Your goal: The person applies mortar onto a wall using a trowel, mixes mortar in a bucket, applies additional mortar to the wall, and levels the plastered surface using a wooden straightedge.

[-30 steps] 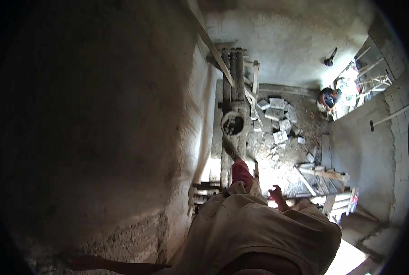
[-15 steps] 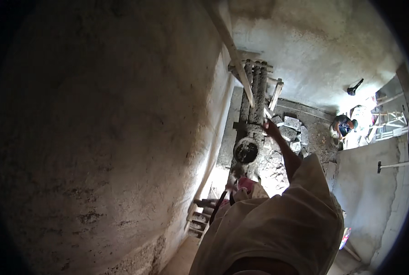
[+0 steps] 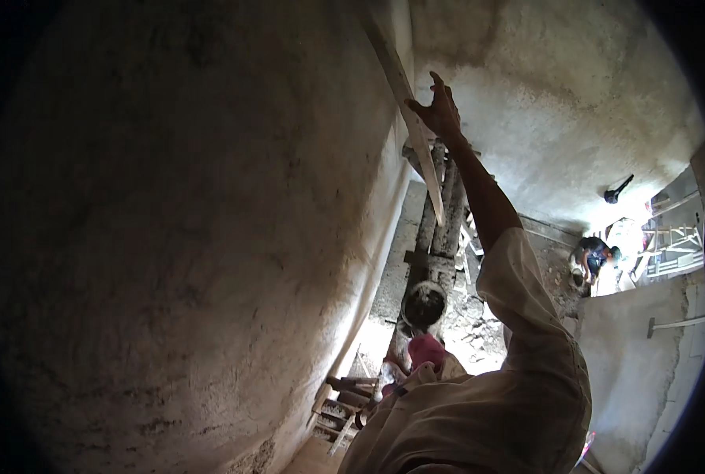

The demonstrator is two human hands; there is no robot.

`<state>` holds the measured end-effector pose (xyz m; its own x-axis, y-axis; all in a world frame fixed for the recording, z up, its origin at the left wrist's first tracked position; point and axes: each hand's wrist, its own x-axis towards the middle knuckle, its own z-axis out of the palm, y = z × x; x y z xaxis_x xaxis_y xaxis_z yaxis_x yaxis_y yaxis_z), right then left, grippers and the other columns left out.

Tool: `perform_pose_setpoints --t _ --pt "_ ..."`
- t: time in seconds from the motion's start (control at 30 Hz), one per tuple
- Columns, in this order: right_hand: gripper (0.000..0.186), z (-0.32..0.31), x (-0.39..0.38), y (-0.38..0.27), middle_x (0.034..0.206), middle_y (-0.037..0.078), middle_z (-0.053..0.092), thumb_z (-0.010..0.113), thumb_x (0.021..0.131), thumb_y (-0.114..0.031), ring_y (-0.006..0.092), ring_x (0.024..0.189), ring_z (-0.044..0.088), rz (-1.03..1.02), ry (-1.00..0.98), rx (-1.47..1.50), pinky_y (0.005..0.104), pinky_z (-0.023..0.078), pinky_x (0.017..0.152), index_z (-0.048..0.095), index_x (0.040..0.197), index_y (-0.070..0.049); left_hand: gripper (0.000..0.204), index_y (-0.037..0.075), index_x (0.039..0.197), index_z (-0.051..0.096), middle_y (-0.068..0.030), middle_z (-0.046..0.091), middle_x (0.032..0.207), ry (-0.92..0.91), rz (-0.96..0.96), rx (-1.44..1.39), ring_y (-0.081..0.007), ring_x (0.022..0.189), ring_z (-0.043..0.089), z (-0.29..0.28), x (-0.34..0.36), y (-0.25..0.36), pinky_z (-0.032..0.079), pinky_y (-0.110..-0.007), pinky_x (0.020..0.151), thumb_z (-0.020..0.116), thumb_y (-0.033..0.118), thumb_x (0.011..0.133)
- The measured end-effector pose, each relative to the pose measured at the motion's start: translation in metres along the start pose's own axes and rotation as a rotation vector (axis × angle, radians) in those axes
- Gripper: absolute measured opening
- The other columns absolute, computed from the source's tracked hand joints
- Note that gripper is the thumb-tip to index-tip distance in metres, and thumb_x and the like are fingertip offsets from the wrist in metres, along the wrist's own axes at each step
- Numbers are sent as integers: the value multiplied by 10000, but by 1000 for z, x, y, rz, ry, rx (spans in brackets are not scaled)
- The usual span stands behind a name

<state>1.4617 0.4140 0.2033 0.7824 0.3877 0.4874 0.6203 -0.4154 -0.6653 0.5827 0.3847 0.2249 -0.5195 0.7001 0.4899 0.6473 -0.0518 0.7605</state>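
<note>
My right hand point(image 3: 441, 114) is raised and stretched out toward the far corner, thumb and forefinger spread apart, with nothing seen in it. Its thumb overlaps a long, pale wooden plank point(image 3: 396, 75) that slants down along the corner; I cannot tell whether they touch. Below my arm, a round dark bucket point(image 3: 424, 305) with grey mortar-like stuff inside stands on a narrow run of dirty planks point(image 3: 450, 207). I cannot make out my left hand; the lower part of the view is mostly my pale sleeve and clothing.
A large plastered wall point(image 3: 210, 237) rises close on my left, and another wall point(image 3: 542, 118) stands ahead. Rubble point(image 3: 479, 332) lies far below the planks. Wooden rungs point(image 3: 341, 407) show at lower left. Another person point(image 3: 596, 254) crouches by the bright opening at right.
My right hand has moved up and away, from beside the planks to the slanted plank near the corner. The view has shifted, so the bucket and planks appear lower.
</note>
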Motion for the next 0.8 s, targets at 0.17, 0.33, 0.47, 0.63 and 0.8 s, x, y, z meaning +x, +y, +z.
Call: perform_pose_setpoints --t 0.17,0.33,0.47,0.63,0.8 --pt "1090 42 103 -25 1399 186 430 824 661 -471 396 1203 512 -21 4 -17 534 445 943 201 1510 -189 605 129 1509 237 -146 489 1379 -65 -277 160 -313 1206 527 8 -55 -10 479 -457 963 476 380 1014" --pt "885 154 164 -1 1272 195 555 808 692 -525 344 1139 551 -253 96 -30 466 435 986 451 1359 -68 615 126 1508 234 -151 498 1368 -116 -684 302 -312 1197 536 -43 -132 -44 479 -459 966 486 382 1008" --pt "716 165 245 113 1373 170 513 743 833 -359 302 1231 520 -421 178 -179 401 463 980 441 1396 -35 623 124 1507 232 -155 505 1360 -196 -825 213 -311 1189 542 -57 -202 -62 479 -460 968 494 383 1004" --pt "626 212 161 96 1475 188 405 519 961 -285 347 1270 495 -341 193 3 424 441 1004 258 1512 -141 634 122 1506 230 -160 514 1350 -62 -958 183 -310 1180 550 -80 -266 -40 479 -462 971 505 385 999" --pt "612 123 37 30 1017 141 636 547 954 -181 246 856 637 -365 -163 481 357 523 756 290 1501 -90 645 119 1505 227 -165 523 1339 -40 -997 -92 -310 1171 558 -41 -259 -33 479 -464 974 515 387 994"
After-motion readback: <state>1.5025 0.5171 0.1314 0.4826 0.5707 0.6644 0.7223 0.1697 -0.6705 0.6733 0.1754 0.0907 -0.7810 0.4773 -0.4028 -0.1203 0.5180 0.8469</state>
